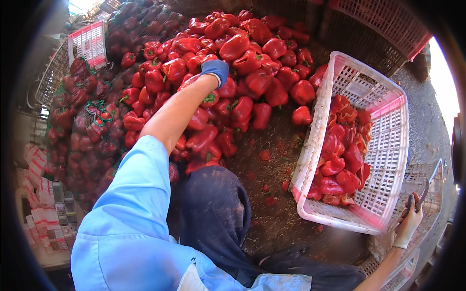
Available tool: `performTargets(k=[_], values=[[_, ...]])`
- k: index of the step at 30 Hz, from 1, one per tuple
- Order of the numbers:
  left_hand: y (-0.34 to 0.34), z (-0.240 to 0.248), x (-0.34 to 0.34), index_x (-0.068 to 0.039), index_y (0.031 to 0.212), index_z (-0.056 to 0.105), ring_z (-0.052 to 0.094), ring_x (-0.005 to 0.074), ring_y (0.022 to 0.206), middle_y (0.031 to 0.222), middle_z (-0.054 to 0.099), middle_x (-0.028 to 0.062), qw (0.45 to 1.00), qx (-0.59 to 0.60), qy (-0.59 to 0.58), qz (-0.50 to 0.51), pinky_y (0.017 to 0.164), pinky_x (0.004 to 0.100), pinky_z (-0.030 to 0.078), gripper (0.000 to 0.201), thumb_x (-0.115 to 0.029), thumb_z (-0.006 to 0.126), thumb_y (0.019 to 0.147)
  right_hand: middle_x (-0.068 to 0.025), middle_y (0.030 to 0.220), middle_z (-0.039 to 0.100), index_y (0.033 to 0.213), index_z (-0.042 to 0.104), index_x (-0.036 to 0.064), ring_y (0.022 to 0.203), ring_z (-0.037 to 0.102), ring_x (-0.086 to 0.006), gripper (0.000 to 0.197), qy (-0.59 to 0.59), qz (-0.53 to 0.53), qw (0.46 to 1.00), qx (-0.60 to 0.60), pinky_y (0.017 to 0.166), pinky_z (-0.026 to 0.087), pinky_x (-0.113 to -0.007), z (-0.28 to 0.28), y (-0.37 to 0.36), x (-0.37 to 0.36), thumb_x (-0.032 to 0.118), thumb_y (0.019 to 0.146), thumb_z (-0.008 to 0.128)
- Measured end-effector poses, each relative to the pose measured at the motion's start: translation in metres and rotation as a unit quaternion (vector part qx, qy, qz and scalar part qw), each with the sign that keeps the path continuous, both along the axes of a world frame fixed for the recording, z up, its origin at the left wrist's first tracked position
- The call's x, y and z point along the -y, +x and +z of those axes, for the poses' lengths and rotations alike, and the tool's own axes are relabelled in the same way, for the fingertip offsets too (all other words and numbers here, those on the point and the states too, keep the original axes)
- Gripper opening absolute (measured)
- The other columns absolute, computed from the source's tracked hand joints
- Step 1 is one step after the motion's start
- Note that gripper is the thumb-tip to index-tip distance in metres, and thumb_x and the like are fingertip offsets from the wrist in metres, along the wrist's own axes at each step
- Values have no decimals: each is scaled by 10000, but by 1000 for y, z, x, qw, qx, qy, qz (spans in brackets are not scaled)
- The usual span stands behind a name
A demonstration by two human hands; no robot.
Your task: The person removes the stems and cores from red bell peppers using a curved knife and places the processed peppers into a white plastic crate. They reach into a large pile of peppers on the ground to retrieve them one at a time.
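Note:
My left hand [216, 71], in a blue glove, reaches over a big heap of red bell peppers [235, 47] and touches those near its middle. Its fingers are hidden behind the back of the hand, so whether it grips a pepper does not show. Out at the lower right, my right hand [409, 224], in a pale glove with dark fingertips, is closed around a knife [425, 193], its blade pointing up. Between the hands, a white and pink plastic crate [387, 162] holds cut, hollowed red pepper pieces [340, 162].
Mesh sacks of red peppers [87, 145] are stacked left of the heap. Another pink and white crate [87, 44] stands at the far left, and more crates [383, 19] line the back right. Seeds and scraps litter the brown floor [264, 203] before my knee [213, 208].

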State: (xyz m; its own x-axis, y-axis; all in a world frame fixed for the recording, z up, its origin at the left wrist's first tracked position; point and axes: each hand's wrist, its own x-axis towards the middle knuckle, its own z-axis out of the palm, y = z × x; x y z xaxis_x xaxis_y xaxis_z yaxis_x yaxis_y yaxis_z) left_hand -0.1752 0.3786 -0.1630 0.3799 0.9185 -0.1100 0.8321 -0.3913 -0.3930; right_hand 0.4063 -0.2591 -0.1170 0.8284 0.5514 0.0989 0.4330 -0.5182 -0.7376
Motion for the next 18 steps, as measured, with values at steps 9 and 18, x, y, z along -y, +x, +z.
performTargets(k=[9, 18], values=[[-99, 92, -17, -18, 1132, 762, 750, 364, 1052, 1095, 785, 179, 951, 9, -9, -310, 934, 442, 582, 392, -309, 745, 871, 34, 856, 544, 1364, 689, 92, 498, 386, -19, 376, 30, 45, 998, 25, 406, 283, -224, -2, -12, -23, 307, 1055, 681], [-70, 195, 100, -124, 812, 651, 463, 55, 569, 680, 538, -53, 744, 589, -301, 94, 532, 260, 362, 172, -195, 767, 916, 16, 835, 551, 1373, 686, 92, 493, 421, -31, 368, 65, 49, 996, 35, 415, 307, -229, 35, -48, -26, 299, 1070, 655]])
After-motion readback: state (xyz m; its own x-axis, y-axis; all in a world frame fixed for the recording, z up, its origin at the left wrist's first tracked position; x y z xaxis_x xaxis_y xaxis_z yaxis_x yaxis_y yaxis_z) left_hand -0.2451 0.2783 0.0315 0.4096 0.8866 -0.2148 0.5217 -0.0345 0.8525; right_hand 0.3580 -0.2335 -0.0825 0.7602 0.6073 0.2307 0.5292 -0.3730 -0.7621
